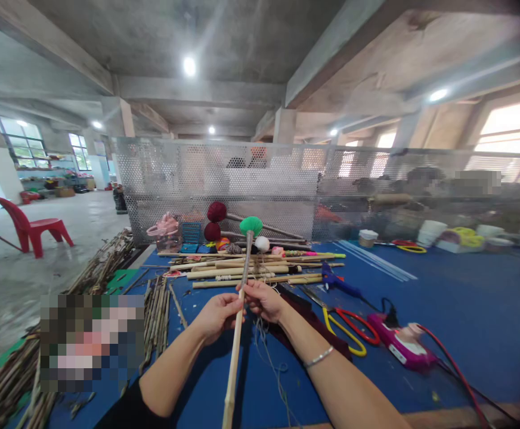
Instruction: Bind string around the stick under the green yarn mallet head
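A long pale bamboo stick (234,363) runs up from the bottom edge, joined to a thinner grey rod (246,262) that ends in a green fan-shaped tuft (251,225). My left hand (219,314) pinches the stick near this joint from the left. From the right, my right hand (265,299) holds it slightly higher, with fingers closed around it. Loose grey string (269,351) hangs below my right hand onto the blue table (479,304). Dark red cloth (316,328) lies beneath my right forearm.
Bamboo sticks (224,271) and dark red balls (216,211) lie beyond my hands. Twigs (155,319) are piled left. Scissors (349,328), a blue glue gun (340,283) and a purple power strip (401,345) with cords sit right. A perforated metal screen (175,173) borders the table's far side.
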Available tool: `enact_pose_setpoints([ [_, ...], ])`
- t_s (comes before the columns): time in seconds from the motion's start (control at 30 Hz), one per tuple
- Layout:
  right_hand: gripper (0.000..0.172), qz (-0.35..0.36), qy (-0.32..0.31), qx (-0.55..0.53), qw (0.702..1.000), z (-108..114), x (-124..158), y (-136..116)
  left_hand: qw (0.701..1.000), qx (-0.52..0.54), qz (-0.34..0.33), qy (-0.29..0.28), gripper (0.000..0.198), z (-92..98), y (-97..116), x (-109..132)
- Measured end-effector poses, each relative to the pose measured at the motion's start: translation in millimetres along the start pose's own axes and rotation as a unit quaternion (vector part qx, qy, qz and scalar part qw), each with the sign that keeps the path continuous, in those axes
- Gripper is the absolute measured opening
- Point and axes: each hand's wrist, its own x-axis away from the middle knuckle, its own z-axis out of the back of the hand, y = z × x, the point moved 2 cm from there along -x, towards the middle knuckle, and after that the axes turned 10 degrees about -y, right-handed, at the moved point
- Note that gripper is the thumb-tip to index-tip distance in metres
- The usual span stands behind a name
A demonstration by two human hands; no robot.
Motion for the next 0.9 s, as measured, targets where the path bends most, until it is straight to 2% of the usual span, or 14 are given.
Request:
enact_pose_setpoints([
  [0.1,0.031,-0.012,0.016,0.019,1.0,0.7,-0.3,1.7,0.999,0.008,0.046,-0.021,0.036,-1.0,-0.6,2.2],
  [0.2,0.031,-0.028,0.023,0.063,0.997,-1.0,0.0,2.9,0.997,-0.031,0.074,0.005,0.037,2.2,-4.1,2.2],
  [0.33,0.032,-0.03,0.039,0.09,0.995,-4.6,0.1,4.3,0.993,-0.1,0.056,0.04,0.039,7.5,-9.1,-1.2],
  [0.67,0.037,-0.018,0.062,0.121,0.991,-1.1,-3.2,12.8,0.995,-0.086,0.056,0.003,0.036,3.2,-10.7,-2.2],
  [0.9,0.035,-0.019,-0.013,0.046,0.999,-1.1,-2.6,12.7,0.997,-0.018,0.073,-0.005,0.034,1.3,-3.5,2.1],
])
